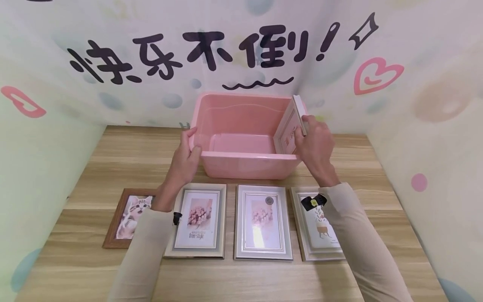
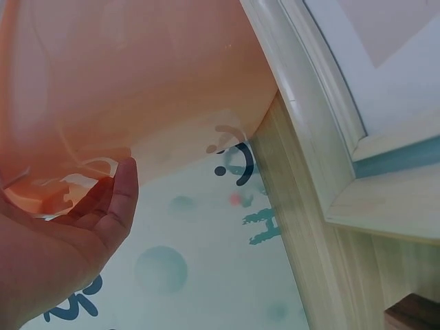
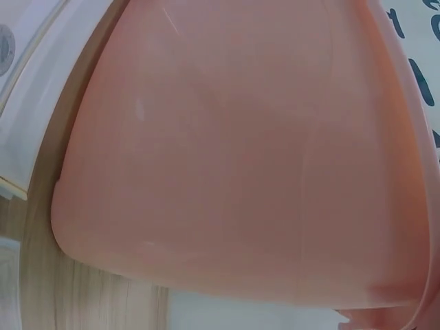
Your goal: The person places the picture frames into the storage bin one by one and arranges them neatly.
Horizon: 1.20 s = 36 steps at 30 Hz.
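White-edged picture frame [image 1: 287, 126] is on edge, mostly inside the right end of a pink plastic bin [image 1: 249, 166], clamped in the right hand [image 1: 317, 140]. The left hand [image 1: 185, 158] grips the bin's left rim. Good handling means bracing the bin and keeping the frame upright; whether its lower edge meets the bin's floor is hard to tell.

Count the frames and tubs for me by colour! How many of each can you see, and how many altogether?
Brown frame: 1, on the table
Pale frames: 4, three on the table and one held by the right hand in the tub
Pink tub: 1
Total: 6
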Each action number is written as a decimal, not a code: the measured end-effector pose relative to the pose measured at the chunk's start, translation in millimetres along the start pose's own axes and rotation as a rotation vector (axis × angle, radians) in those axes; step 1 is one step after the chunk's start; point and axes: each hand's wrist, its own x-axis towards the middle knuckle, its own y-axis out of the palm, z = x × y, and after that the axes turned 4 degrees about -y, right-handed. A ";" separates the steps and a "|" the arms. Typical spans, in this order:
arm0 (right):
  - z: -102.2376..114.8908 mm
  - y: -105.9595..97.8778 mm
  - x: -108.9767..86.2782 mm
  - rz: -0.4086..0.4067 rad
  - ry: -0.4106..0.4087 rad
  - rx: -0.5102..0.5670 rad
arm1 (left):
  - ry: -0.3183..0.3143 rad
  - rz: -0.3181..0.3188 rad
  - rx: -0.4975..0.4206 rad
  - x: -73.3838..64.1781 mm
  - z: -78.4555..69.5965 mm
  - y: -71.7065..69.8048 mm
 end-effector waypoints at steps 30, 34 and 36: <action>-87.9 -30.3 -39.6 0.213 -0.049 0.288 | 0.002 0.023 -0.050 -1.0 1.7 1.3; -110.5 -25.7 -54.8 0.383 -0.066 0.227 | 0.002 0.023 -0.041 -1.1 0.3 1.1; -121.5 -22.0 -62.2 0.474 -0.087 0.194 | 0.000 0.020 -0.035 -1.1 0.3 1.0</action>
